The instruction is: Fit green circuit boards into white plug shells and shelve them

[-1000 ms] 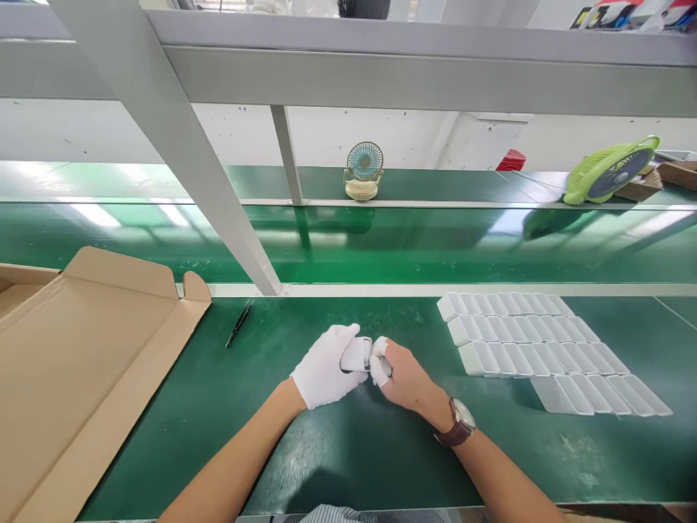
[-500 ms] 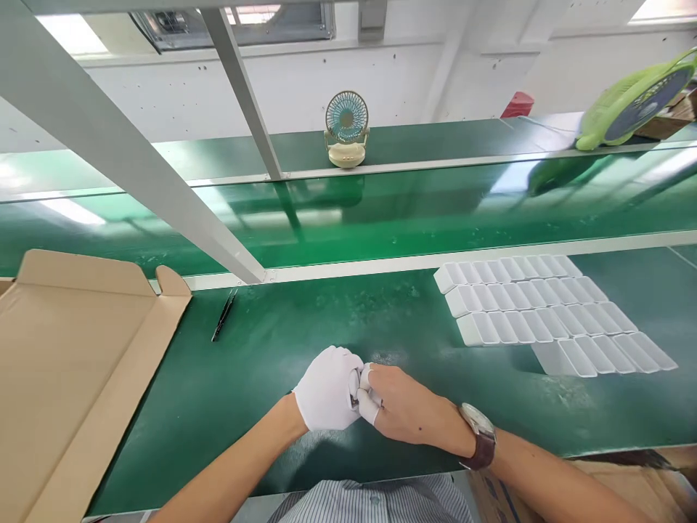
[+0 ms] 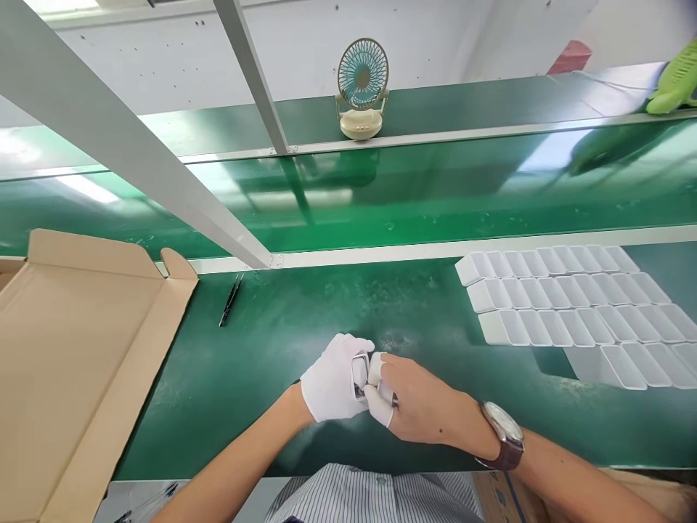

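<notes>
Your left hand, in a white glove, wraps its fingers around a small white case, close in front of your striped shirt. Your right hand has white covers on some fingertips. They bend against the case's right side, but I can't tell if they pinch it. Black tweezers lie on the green table, near the brown cardboard.

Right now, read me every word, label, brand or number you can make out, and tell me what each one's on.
No text can be read here.
Wristwatch dial: too small and blurred to read.
Held item: no legible marking.
Small fan: no legible brand.
Cardboard at lower right: any print is too unclear to read.
</notes>
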`<state>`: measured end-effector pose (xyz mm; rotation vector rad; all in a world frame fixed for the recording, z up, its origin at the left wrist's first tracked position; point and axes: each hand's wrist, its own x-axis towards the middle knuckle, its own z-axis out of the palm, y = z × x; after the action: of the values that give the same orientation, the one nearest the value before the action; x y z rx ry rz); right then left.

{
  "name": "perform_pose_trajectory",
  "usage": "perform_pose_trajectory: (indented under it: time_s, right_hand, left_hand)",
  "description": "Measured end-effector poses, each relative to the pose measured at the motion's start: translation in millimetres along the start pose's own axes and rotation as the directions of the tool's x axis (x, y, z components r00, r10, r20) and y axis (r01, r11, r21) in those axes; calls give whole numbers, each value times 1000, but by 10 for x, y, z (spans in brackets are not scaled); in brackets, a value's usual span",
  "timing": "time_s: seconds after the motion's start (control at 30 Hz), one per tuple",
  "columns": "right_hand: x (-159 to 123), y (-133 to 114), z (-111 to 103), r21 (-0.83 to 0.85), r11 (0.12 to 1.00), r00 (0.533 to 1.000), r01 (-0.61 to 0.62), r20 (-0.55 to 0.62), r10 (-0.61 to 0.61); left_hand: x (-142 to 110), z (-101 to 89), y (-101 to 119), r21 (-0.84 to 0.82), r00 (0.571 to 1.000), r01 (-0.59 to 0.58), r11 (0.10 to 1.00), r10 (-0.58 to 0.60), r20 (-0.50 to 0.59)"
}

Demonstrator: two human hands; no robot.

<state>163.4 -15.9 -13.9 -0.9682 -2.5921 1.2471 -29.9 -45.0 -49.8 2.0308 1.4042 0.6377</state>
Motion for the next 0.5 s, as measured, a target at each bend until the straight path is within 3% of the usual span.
perform_pose_trajectory:
  time_s: [0.3, 0.5]
  right_hand:
    - [-147, -29, -84, -72, 995, 997, 70, 20, -69]
    - [-185, -68, -125, -27, 1000, 999, 13, 30, -12]
  left_hand:
    - [-58, 95, -96, -34, 997, -30, 999, 27, -78]
    - [-40, 109, -91, -25, 999, 21, 999, -22, -29]
